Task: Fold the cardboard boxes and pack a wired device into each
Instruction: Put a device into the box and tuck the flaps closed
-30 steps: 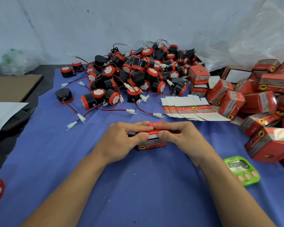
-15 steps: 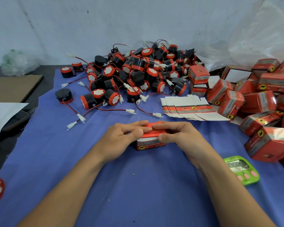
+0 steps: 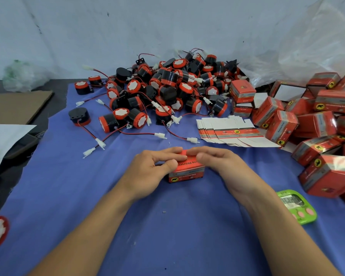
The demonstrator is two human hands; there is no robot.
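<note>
Left hand (image 3: 150,168) and right hand (image 3: 223,166) grip a red box (image 3: 186,173) on the worktop (image 3: 167,226), fingers (image 3: 167,152) curled over its top.

The small red box (image 3: 186,173) sits upright under the fingers (image 3: 165,153); black-and-red wired devices (image 3: 167,90) lie heaped well beyond them.

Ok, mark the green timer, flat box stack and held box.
green timer (image 3: 296,207), head view, its face
flat box stack (image 3: 235,133), head view, red band
held box (image 3: 187,175), head view, front side
</note>
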